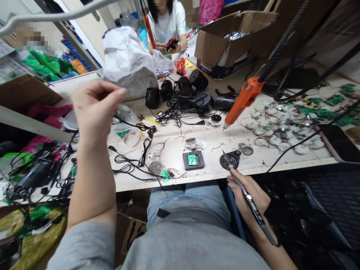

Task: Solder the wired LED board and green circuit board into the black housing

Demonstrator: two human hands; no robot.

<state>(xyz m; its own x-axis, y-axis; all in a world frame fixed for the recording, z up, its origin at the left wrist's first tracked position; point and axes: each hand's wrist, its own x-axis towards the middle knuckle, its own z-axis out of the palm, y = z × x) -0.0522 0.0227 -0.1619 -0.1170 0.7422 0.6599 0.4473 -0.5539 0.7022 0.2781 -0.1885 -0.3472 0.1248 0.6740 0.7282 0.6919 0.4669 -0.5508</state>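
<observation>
My right hand (251, 191) is wrapped around a soldering iron (254, 210). The iron's tip points down into a round black dish (234, 162) near the table's front edge. Raised over the left side of the table, my left hand (97, 107) has its thumb and fingers pinched together; whatever they may hold is too small to make out. Between the two hands, a small green circuit board (192, 159) lies in a black square holder (185, 163). Just behind it sits a round white part (201, 144) with thin wires.
An orange electric screwdriver (243, 99) hangs at right centre. White round parts (277, 131) are heaped to the right. Black cables (128, 159), a round metal mesh (155, 167) and another green board (165, 175) lie to the left. Across the table, a person (168, 26) handles a red-and-black object.
</observation>
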